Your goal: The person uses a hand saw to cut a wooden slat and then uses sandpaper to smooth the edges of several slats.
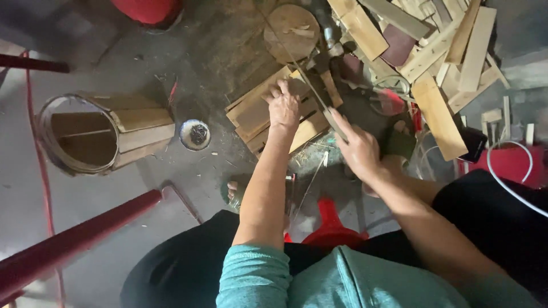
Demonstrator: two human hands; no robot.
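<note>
Grey concrete floor [103, 188], dusty, strewn with offcuts. Low stack of flat wooden slats [260, 111] at the centre, taken as landmark. Left hand [283, 104] pressed down on top of the slats, fingers curled over the upper edge, clamping rather than gripping. Right hand [358, 149] just right of the slats, closed around the near end of a long thin blade or strip [311, 85] that runs diagonally up across the stack. Round wooden disc [294, 31] beyond the slats; loose heap of planks [439, 63] well to the right. Half-built barrel of staves in a hoop [97, 134] far left of the slats, small round tin [195, 134] between. Apparently mid-cut or mid-trim on the slats; next stroke likely calling for steady downward pressure and fingers kept off the blade line.
</note>
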